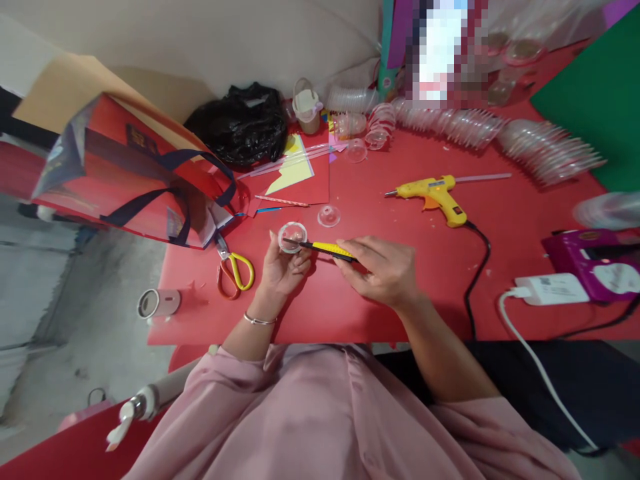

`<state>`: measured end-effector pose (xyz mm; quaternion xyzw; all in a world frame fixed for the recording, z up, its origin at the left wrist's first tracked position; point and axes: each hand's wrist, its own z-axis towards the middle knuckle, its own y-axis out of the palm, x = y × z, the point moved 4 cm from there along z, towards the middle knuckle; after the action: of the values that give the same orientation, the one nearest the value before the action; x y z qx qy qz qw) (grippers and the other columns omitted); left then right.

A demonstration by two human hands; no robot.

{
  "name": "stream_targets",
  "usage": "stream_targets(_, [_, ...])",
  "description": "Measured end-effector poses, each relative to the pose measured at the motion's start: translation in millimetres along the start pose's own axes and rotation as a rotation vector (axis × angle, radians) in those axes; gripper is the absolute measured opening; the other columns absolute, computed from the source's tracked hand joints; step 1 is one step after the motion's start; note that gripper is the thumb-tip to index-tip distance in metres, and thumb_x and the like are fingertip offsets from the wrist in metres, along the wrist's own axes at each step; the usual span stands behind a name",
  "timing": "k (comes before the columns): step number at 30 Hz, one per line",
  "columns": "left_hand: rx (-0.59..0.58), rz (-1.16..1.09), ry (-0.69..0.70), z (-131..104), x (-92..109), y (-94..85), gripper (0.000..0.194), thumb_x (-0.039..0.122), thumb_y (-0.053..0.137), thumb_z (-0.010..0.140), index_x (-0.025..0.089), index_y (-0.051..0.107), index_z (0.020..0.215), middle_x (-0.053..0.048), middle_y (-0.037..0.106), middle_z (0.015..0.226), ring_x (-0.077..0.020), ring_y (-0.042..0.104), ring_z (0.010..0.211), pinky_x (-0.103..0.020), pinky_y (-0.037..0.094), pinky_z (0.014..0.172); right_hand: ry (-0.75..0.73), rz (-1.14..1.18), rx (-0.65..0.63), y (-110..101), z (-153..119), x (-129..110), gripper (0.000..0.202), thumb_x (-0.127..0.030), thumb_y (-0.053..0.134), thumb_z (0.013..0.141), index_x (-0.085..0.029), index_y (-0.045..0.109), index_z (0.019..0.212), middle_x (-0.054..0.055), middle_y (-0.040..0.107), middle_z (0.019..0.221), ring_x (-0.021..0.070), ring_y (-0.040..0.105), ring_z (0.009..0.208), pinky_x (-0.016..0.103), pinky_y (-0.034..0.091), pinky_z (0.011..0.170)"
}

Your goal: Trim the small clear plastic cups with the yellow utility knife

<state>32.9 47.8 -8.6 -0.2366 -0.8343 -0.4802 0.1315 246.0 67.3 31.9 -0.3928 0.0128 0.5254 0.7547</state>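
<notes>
My left hand (286, 270) is closed around a small clear plastic cup (293, 238), its round rim facing up toward me. In my right hand (377, 268) is a yellow and black utility knife (333, 250), gripped by its handle. The knife's blade points left and lies over the mouth of the cup; whether it touches the plastic I cannot tell. Just beyond, a clear dome lid (329, 215) rests on the red table (360, 317). Scissors (234, 273) with one yellow and one red handle lie left of my left hand.
A yellow glue gun (435, 195) lies to the right, its black cord running to the front edge. Stacked clear plastic lids (550, 150) line the back. A red bag (135, 173) and a black plastic bag (240, 123) stand left. A white adapter (551, 289) sits at right.
</notes>
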Motion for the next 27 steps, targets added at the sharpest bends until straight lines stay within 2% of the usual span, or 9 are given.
stream_targets(7, [0.022, 0.073, 0.034, 1.3, 1.6, -1.3, 0.059, 0.071, 0.048, 0.097, 0.016, 0.065, 0.084, -0.005, 0.057, 0.075, -0.0075, 0.039, 0.051, -0.017, 0.031, 0.038, 0.0, -0.145, 0.01, 0.5, 3.3, -5.9, 0.028, -0.032, 0.064, 0.098, -0.024, 0.068, 0.124, 0.003, 0.08, 0.104, 0.0162, 0.072, 0.082, 0.03, 0.049, 0.069])
stream_targets(11, [0.003, 0.086, 0.038, -0.1, 1.4, 1.4, 0.063, 0.073, 0.043, 0.098, 0.016, 0.065, 0.085, -0.005, 0.057, 0.075, -0.008, 0.038, 0.051, -0.017, 0.033, 0.038, 0.052, -0.078, 0.048, -1.2, 2.5, -1.8, 0.026, -0.032, 0.064, 0.097, -0.022, 0.07, 0.121, 0.003, 0.079, 0.102, 0.0151, 0.071, 0.081, 0.029, 0.049, 0.07])
stream_targets(15, [-0.014, 0.099, 0.029, -0.7, -0.2, 2.7, 0.066, 0.075, 0.04, 0.097, 0.014, 0.065, 0.086, -0.005, 0.054, 0.074, -0.008, 0.038, 0.052, -0.017, 0.033, 0.039, 0.095, -0.024, 0.029, -0.9, 2.3, 2.6, 0.023, -0.033, 0.063, 0.097, -0.024, 0.072, 0.115, 0.002, 0.079, 0.097, 0.0134, 0.069, 0.076, 0.027, 0.048, 0.069])
stream_targets(20, [0.013, 0.093, 0.036, 0.6, -0.9, 2.2, 0.063, 0.074, 0.049, 0.095, 0.013, 0.065, 0.084, -0.006, 0.057, 0.077, -0.0083, 0.04, 0.054, -0.017, 0.033, 0.04, 0.053, -0.099, 0.056, -1.5, 3.1, -0.8, 0.025, -0.033, 0.062, 0.098, -0.02, 0.072, 0.117, 0.004, 0.079, 0.096, 0.0143, 0.069, 0.078, 0.028, 0.046, 0.068])
stream_targets(27, [0.02, 0.112, 0.046, 3.0, -0.2, 0.4, 0.066, 0.074, 0.044, 0.097, 0.013, 0.064, 0.084, -0.006, 0.058, 0.078, -0.0082, 0.041, 0.054, -0.017, 0.033, 0.039, -0.004, -0.183, 0.086, -0.8, 3.0, -5.4, 0.024, -0.032, 0.061, 0.1, -0.019, 0.071, 0.118, 0.004, 0.078, 0.098, 0.0144, 0.068, 0.078, 0.031, 0.044, 0.067])
